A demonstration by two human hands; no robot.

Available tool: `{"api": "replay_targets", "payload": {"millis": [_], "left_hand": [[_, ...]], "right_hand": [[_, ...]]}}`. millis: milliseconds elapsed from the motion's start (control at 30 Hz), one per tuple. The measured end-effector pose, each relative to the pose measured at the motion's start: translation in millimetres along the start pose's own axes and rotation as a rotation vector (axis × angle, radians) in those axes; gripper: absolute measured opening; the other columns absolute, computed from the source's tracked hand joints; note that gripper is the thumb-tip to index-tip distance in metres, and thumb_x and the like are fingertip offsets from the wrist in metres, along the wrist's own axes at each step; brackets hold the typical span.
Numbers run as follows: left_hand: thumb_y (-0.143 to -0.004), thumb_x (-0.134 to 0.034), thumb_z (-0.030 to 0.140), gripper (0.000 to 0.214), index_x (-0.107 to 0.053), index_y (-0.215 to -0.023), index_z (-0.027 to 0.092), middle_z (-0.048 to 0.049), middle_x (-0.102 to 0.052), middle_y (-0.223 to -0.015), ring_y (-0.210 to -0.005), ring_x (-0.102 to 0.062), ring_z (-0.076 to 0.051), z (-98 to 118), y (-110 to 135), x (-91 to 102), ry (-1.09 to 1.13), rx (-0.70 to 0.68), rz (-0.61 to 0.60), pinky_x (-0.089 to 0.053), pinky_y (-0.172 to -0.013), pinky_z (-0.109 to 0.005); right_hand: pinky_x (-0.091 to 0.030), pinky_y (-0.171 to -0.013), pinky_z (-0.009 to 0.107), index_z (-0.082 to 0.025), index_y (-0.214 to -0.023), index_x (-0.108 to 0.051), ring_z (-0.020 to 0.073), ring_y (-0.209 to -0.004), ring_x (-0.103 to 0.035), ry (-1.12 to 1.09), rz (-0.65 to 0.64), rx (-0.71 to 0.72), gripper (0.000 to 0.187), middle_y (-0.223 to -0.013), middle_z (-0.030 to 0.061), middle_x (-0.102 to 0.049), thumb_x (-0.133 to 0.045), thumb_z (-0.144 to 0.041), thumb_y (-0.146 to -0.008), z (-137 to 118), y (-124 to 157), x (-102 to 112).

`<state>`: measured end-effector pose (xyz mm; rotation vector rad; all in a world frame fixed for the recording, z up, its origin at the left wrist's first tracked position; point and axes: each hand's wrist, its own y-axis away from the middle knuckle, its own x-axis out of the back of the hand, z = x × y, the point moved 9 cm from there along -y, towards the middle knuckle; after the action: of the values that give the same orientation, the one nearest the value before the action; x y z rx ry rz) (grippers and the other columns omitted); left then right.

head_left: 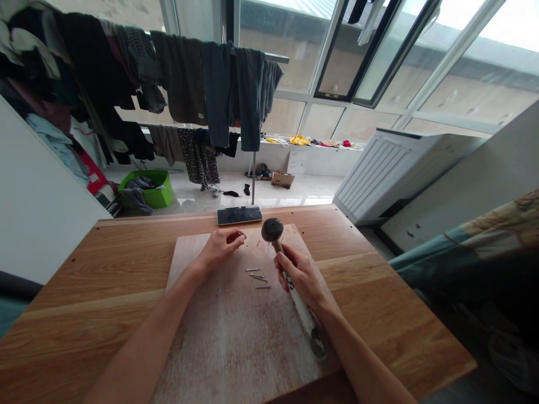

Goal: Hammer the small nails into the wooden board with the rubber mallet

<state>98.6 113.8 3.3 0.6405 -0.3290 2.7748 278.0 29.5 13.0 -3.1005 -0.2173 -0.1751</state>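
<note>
My right hand (pixel 300 274) is wrapped round the handle of a rubber mallet (pixel 273 229), its dark round head tilted up and held above the board. The handle, with worn white covering, slants down toward me. Over the far left part of the worn wooden board (pixel 219 331), my left hand (pixel 223 247) is closed, thumb and fingertips pinched together. What lies between those fingertips is too small to make out. Several loose nails (pixel 257 277) lie flat on the board between my hands. Farther back, a thin nail (pixel 258 242) seems to stand upright in the board.
Under the board is a wooden table (pixel 118 269), with a phone (pixel 239 215) lying beyond the board near the far edge. Past the table are a rack of hanging clothes (pixel 181 78), a green basket (pixel 158 191) and a white ribbed cabinet (pixel 374 168). A curtain (pixel 475 241) hangs at right.
</note>
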Motion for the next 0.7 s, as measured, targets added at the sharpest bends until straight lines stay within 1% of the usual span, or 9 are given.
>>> {"api": "replay_targets", "payload": {"millis": [100,200,400,567,700], "left_hand": [[-0.085,-0.059,0.034,0.02,-0.071,-0.081,0.018,-0.0032,-0.07,-0.074,-0.068,-0.061,-0.016,8.4,1.2,-3.8,-0.165,-0.108,0.002,-0.047,-0.065,-0.027],[-0.084,-0.059,0.029,0.016,-0.07,-0.08,0.018,-0.0038,-0.069,-0.079,-0.07,-0.062,-0.016,12.0,2.9,-10.7,-0.225,-0.169,-0.026,-0.047,-0.067,-0.027],[-0.088,-0.057,0.024,0.014,-0.069,-0.084,0.018,-0.0048,-0.069,-0.084,-0.074,-0.062,-0.016,9.3,5.0,-17.9,-0.319,-0.192,-0.033,-0.047,-0.072,-0.028],[-0.088,-0.058,0.023,0.012,-0.069,-0.085,0.019,-0.0042,-0.069,-0.084,-0.074,-0.062,-0.016,6.9,5.1,-15.8,-0.324,-0.183,-0.015,-0.047,-0.071,-0.027],[-0.087,-0.058,0.022,0.013,-0.069,-0.083,0.018,-0.0049,-0.069,-0.084,-0.073,-0.061,-0.017,7.0,5.9,-16.5,-0.346,-0.173,-0.025,-0.046,-0.07,-0.027]], "right_hand": [[-0.034,-0.033,0.019,-0.02,-0.084,-0.054,0.0053,-0.036,-0.046,-0.021,0.0,0.007,0.032,-0.07,-0.0048,-0.052,-0.055,-0.052,-0.092,1.5,-0.5,0.2],[-0.033,-0.032,0.02,-0.02,-0.085,-0.054,0.0053,-0.036,-0.046,-0.037,-0.001,0.006,0.032,-0.071,-0.005,-0.051,-0.056,-0.051,-0.091,3.9,-1.0,0.1],[-0.033,-0.032,0.019,-0.02,-0.088,-0.056,0.0052,-0.036,-0.047,-0.024,-0.002,0.007,0.03,-0.072,-0.0048,-0.051,-0.056,-0.049,-0.092,3.8,-0.8,-1.1],[-0.033,-0.032,0.019,-0.02,-0.086,-0.054,0.0052,-0.036,-0.046,-0.028,-0.009,0.014,0.03,-0.071,-0.0053,-0.051,-0.056,-0.05,-0.092,4.3,-0.8,-1.8],[-0.033,-0.032,0.019,-0.02,-0.087,-0.054,0.0048,-0.036,-0.046,-0.042,-0.016,0.015,0.03,-0.071,-0.0055,-0.05,-0.055,-0.049,-0.093,6.6,-1.1,-2.1]]}}
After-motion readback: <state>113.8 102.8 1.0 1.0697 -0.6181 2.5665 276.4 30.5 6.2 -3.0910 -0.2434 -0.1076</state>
